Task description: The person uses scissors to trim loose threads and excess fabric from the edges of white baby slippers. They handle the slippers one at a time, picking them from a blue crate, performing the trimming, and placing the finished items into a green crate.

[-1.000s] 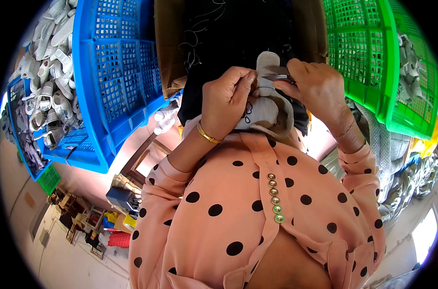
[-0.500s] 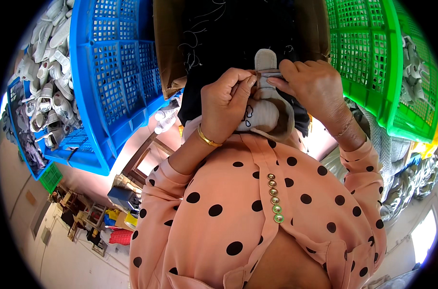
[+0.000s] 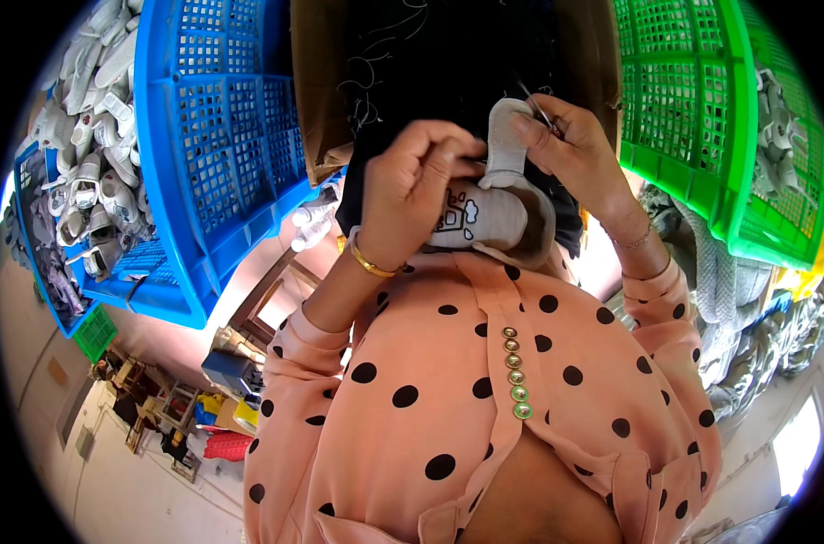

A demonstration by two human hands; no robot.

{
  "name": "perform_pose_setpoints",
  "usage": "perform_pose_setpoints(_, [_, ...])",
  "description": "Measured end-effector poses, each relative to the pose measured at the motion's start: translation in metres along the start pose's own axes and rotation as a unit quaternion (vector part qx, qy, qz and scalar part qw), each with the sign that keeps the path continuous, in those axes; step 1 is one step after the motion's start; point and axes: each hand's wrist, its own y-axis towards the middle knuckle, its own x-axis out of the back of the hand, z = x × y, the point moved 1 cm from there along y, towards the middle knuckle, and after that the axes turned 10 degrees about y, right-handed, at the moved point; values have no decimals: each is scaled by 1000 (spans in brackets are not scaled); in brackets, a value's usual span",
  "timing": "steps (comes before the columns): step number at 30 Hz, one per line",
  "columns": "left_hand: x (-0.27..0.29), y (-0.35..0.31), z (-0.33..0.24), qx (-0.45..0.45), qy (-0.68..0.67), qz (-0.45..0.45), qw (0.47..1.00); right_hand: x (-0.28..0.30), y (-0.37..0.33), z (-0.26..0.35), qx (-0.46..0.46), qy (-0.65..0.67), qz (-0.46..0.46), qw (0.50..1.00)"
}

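Note:
A small pale shoe with a dark outline drawing on its upper rests against my front, over dark cloth. Its strap stands up, away from the opening. Thumb and fingers of my right hand are closed on the strap's right edge, and a thin pointed metal tool sticks out from the same fingers; its exact kind is hard to make out. Left of the strap is my left hand, fingers curled against the thumb and slightly blurred. Anything pinched in it is too small to see.
Black cloth dotted with loose threads lies before me, between brown cardboard sides. A blue crate stands at left, beside heaped pale shoes. At right is a green crate, with more shoes beyond.
My left hand has drawn back left and off the strap. My right hand has shifted slightly, its metal tool now pointing up and away. The strap has swung more upright, showing its broad face.

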Motion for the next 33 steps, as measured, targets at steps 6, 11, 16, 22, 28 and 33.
perform_pose_setpoints(6, [9,8,-16,-198,343,-63,916,-7,-5,1,-16,93,5,996])
perform_pose_setpoints(11, [8,14,-12,-224,393,-83,888,-16,-12,7,0,83,-15,996])
perform_pose_setpoints(16, [40,25,-3,-216,488,-215,818,-10,-17,5,-44,163,-16,985])
perform_pose_setpoints(22, [9,7,-21,-175,296,13,939,-18,-19,15,-14,112,-11,994])
perform_pose_setpoints(28, [17,15,-21,-58,56,-13,997,-9,-21,19,56,148,-35,987])
perform_pose_setpoints(33, [12,15,-41,-232,270,51,933,-8,-17,41,93,118,11,989])
